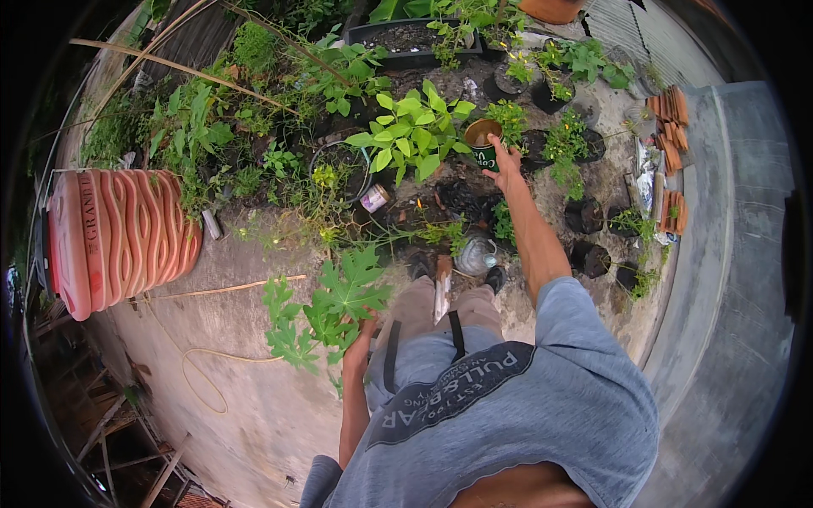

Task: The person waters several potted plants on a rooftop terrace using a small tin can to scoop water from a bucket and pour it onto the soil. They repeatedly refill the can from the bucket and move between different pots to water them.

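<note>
My right hand (506, 167) reaches forward with its fingers closed on the rim and side of a dark green tin can (482, 157). The can's open top shows a brownish inside. Just left of it stands a bushy plant (411, 131) with light green leaves. My left hand (365, 327) is low beside my left leg, fingers curled at a papaya seedling (343, 292) with broad lobed leaves. Those leaves partly cover the fingers and the stem. Between my feet are a clear plastic bottle (476, 256) and a long narrow brown-and-white piece (442, 288), its kind unclear.
A ribbed terracotta-coloured bin (127, 237) stands at left. A small tin (373, 198) lies among weeds ahead. Black plant bags (584, 216) and stacked roof tiles (672, 127) are at right, beside a grey concrete ledge (728, 254). A hose (199, 351) loops over the ground.
</note>
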`<state>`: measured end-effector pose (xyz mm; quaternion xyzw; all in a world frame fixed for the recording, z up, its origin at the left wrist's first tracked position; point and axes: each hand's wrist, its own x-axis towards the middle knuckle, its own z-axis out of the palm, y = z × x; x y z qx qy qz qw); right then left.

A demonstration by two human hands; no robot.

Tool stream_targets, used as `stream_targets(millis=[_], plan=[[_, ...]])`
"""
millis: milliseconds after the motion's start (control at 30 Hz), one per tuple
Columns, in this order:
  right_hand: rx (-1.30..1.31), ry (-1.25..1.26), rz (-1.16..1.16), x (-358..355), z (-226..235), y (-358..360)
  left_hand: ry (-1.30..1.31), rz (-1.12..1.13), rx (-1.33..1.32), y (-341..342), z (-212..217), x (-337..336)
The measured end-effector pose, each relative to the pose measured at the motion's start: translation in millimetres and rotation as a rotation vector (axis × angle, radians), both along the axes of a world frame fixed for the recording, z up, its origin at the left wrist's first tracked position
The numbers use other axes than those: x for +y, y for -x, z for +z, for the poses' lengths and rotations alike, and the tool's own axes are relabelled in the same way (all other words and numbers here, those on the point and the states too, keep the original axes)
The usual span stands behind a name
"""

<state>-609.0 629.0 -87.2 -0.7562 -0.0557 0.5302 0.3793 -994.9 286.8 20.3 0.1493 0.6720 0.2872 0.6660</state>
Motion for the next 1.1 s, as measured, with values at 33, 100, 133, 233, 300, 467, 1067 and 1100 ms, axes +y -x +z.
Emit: stream_targets(millis=[33,100,133,233,300,467,1067,1100], plan=[[0.055,-0.040,-0.023,-10.8,-0.6,-0.7,0.015,-0.003,0.000,-0.5,-0.4,0.0],[0.165,-0.096,-0.079,-39.5,-3.9,-8.1,0.024,-0.012,0.004,-5.0,0.4,2.6],[0.239,-0.133,-0.100,-56.8,-9.7,-15.6,0.018,-0.016,0.008,-8.8,2.8,4.2],[0.380,-0.175,-0.167,-109.6,-6.8,-28.6,0.012,-0.063,0.020,-24.3,11.8,14.1],[0.422,-0.176,-0.227,-147.0,-2.9,-37.8,0.004,-0.124,0.032,-35.9,12.6,21.6],[0.464,-0.144,-0.358,-239.7,5.3,-71.1,-0.109,-0.254,0.096,-66.3,2.2,31.2],[0.156,-0.057,-0.296,-385.6,1.2,-225.6,-0.087,-0.064,0.269,-119.0,-87.8,-208.8],[0.170,-0.083,-0.292,-384.9,0.9,-231.3,-0.068,-0.092,0.289,-120.4,-86.5,-226.6]])
